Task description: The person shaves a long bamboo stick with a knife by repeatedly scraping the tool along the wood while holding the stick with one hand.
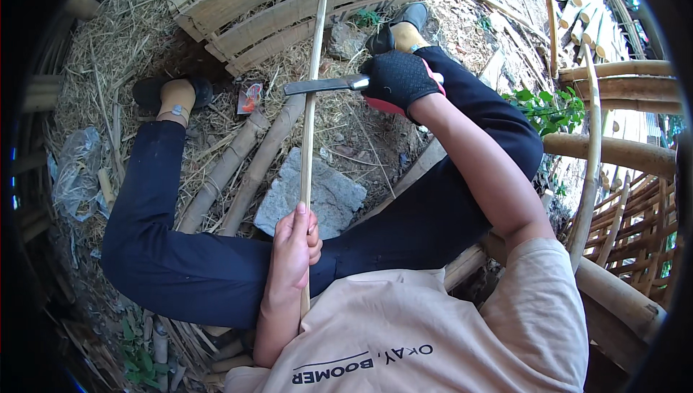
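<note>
My left hand point(294, 245) is bare and grips a long thin bamboo strip point(311, 104) near its lower end, holding it upright between my legs. My right hand point(398, 79), in a black glove with red trim, is closed on the handle of a flat-bladed knife point(321, 85). The blade lies crosswise against the strip, about halfway up it. The strip's far end reaches the woven bamboo slats point(289, 3) at the top.
A grey stone block point(328, 194) lies on the ground between my legs. Several bamboo poles point(238, 166) lie beside it on straw. A plastic bag point(76, 173) is at left. Thick bamboo poles point(621, 151) and a bamboo frame stand at right.
</note>
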`<control>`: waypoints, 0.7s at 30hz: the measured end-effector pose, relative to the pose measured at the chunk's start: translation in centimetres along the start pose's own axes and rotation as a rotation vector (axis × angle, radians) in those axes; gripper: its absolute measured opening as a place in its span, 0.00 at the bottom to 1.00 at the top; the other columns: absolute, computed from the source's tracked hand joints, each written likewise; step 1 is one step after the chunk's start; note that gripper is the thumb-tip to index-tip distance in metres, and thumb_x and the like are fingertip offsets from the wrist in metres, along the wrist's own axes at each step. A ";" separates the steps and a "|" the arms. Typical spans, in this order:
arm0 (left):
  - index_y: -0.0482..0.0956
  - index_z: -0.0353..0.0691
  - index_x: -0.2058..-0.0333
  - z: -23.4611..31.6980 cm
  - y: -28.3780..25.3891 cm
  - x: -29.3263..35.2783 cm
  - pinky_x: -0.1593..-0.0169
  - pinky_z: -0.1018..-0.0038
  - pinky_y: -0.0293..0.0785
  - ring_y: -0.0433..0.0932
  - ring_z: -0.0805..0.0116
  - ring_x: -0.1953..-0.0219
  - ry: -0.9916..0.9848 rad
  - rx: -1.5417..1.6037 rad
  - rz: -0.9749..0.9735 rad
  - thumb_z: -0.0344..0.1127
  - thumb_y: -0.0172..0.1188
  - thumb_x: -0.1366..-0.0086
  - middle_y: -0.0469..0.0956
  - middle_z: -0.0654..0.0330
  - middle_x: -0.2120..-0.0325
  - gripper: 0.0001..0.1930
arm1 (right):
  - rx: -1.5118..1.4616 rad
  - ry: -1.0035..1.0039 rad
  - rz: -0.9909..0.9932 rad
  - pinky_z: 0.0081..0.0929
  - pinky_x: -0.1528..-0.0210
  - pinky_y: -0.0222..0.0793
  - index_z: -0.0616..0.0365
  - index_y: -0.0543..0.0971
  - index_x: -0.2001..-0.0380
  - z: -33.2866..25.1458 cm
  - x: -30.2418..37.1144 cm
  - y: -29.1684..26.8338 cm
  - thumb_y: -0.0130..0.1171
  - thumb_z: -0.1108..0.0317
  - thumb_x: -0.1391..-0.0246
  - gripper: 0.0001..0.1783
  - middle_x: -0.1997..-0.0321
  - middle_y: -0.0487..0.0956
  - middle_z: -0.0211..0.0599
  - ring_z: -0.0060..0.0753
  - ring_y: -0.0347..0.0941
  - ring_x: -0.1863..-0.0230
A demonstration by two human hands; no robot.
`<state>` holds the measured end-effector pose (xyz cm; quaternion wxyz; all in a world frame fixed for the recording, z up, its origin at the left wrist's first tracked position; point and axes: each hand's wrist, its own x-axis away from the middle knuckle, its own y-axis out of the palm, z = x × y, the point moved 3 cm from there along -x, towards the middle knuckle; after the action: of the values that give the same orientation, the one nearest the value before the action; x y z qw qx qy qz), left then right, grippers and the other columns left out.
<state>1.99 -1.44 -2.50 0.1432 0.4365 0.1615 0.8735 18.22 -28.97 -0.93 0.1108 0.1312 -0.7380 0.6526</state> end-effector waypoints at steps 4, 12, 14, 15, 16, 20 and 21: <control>0.62 0.50 0.74 0.1 -0.1 0.0 0.87 0.82 0.38 0.46 0.86 0.90 -0.008 0.017 -0.025 0.51 0.39 0.20 0.51 0.75 0.87 0.21 | 0.026 -0.008 0.015 0.42 0.58 0.79 0.44 0.87 0.66 0.0 -0.2 -0.3 0.59 0.58 0.51 0.12 0.65 0.86 0.42 0.48 0.84 0.61; 0.63 0.49 0.73 0.4 -0.3 0.7 0.87 0.82 0.39 0.46 0.87 0.89 -0.035 0.082 -0.073 0.52 0.41 0.20 0.51 0.76 0.87 0.21 | -0.017 0.255 0.141 0.43 0.52 0.77 0.50 0.86 0.59 6.5 -0.9 -1.9 0.58 0.48 0.44 0.20 0.61 0.85 0.49 0.52 0.83 0.56; 0.63 0.48 0.73 0.5 0.0 0.7 0.86 0.83 0.39 0.47 0.87 0.89 -0.050 0.096 -0.071 0.52 0.42 0.21 0.52 0.76 0.87 0.21 | -0.138 0.226 0.146 0.43 0.51 0.76 0.47 0.86 0.56 4.6 0.0 -1.6 0.58 0.44 0.43 0.23 0.62 0.85 0.48 0.52 0.83 0.57; 0.64 0.48 0.73 0.6 0.2 0.7 0.86 0.83 0.39 0.47 0.87 0.89 -0.058 0.093 -0.074 0.52 0.42 0.21 0.52 0.76 0.87 0.21 | -0.192 0.177 0.154 0.44 0.52 0.76 0.46 0.85 0.55 3.9 0.3 -1.2 0.59 0.42 0.44 0.24 0.61 0.85 0.48 0.52 0.82 0.57; 0.64 0.48 0.73 0.6 0.2 0.7 0.86 0.83 0.40 0.47 0.88 0.89 -0.067 0.094 -0.072 0.52 0.42 0.21 0.52 0.76 0.87 0.21 | -0.169 0.128 0.106 0.44 0.52 0.76 0.46 0.85 0.55 2.1 0.8 -1.8 0.59 0.42 0.44 0.23 0.61 0.85 0.48 0.52 0.82 0.57; 0.64 0.48 0.73 0.3 -0.3 0.5 0.86 0.83 0.39 0.47 0.87 0.89 -0.078 0.109 -0.094 0.52 0.42 0.21 0.52 0.76 0.87 0.21 | -0.093 -0.068 0.050 0.45 0.55 0.76 0.49 0.85 0.62 -0.5 0.6 -1.1 0.61 0.47 0.44 0.18 0.64 0.85 0.47 0.53 0.82 0.60; 0.63 0.48 0.73 0.1 -0.5 0.5 0.86 0.82 0.39 0.46 0.87 0.89 -0.074 0.122 -0.106 0.52 0.42 0.21 0.51 0.76 0.87 0.21 | -0.080 -0.098 0.037 0.44 0.56 0.77 0.49 0.85 0.63 -0.5 0.4 -0.5 0.61 0.48 0.44 0.18 0.65 0.85 0.47 0.53 0.82 0.60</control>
<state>1.82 -0.74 -2.32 0.1681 0.4672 0.2317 0.8365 18.03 -28.59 -0.23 0.0674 0.1449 -0.7704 0.6172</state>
